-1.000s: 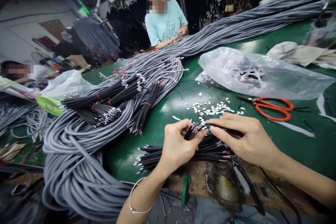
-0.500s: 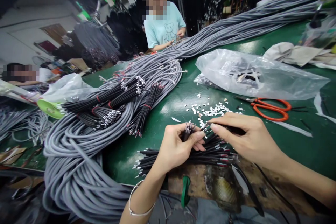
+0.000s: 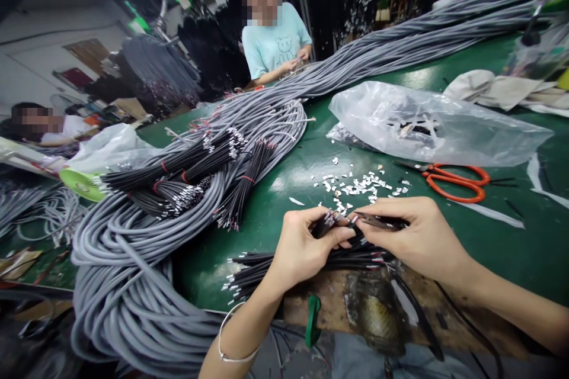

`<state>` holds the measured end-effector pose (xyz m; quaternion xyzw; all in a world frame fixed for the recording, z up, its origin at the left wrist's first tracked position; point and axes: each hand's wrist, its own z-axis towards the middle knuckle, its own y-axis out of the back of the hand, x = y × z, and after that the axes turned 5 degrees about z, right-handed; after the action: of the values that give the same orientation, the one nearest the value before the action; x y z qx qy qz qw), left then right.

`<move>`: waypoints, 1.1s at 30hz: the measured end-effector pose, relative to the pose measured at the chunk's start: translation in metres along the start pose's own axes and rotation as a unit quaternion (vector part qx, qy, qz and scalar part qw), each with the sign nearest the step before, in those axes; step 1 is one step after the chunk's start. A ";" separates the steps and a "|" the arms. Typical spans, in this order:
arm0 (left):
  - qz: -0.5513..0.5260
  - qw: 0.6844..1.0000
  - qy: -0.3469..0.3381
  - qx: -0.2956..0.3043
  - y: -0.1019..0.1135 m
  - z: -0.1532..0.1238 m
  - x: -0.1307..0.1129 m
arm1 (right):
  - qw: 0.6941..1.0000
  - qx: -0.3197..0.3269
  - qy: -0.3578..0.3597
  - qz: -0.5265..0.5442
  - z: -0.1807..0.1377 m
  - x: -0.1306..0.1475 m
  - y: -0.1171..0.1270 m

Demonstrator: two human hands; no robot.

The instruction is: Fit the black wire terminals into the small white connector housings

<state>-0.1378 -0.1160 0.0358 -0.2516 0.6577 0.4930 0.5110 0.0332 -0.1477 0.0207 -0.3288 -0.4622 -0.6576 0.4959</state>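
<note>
My left hand (image 3: 302,246) is closed round a small bunch of thin black wires (image 3: 326,222), whose metal-tipped ends stick up past the thumb. My right hand (image 3: 413,237) pinches a single black wire (image 3: 382,222) and holds its tip against that bunch. Both hands hover over a loose pile of black wires (image 3: 267,269) lying at the near edge of the green table (image 3: 511,249). Small white terminal pieces (image 3: 360,183) are scattered just beyond my fingers.
Thick coils of grey cable (image 3: 133,284) fill the left side, with tied black wire bundles (image 3: 191,174) on top. Orange scissors (image 3: 453,180) and a clear plastic bag (image 3: 435,127) lie to the right. A person in a light blue shirt (image 3: 278,41) works across the table.
The hands stayed together over the pile and shifted slightly lower. The right fingers have drawn the single wire in against the bunch.
</note>
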 end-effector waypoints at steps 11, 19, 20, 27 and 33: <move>0.215 0.976 -0.034 0.024 0.015 0.002 -0.002 | 0.975 -0.038 0.158 -0.153 -0.002 -0.012 0.004; 0.151 0.985 0.014 -0.084 0.012 0.002 0.005 | 0.978 -0.061 0.104 -0.168 0.000 -0.005 0.003; 0.129 0.988 0.018 -0.079 0.011 0.001 0.003 | 0.980 -0.082 0.103 -0.149 0.000 -0.002 0.003; 0.045 0.998 0.033 -0.035 0.005 -0.001 -0.004 | 0.990 -0.016 0.044 -0.132 -0.001 -0.001 0.003; 0.057 0.998 0.021 -0.027 0.004 -0.002 -0.003 | 0.994 0.010 0.038 -0.103 -0.001 -0.002 0.004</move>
<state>-0.1409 -0.1172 0.0404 -0.2376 0.6680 0.5333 0.4614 0.0371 -0.1484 0.0199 -0.2492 -0.4809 -0.7127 0.4457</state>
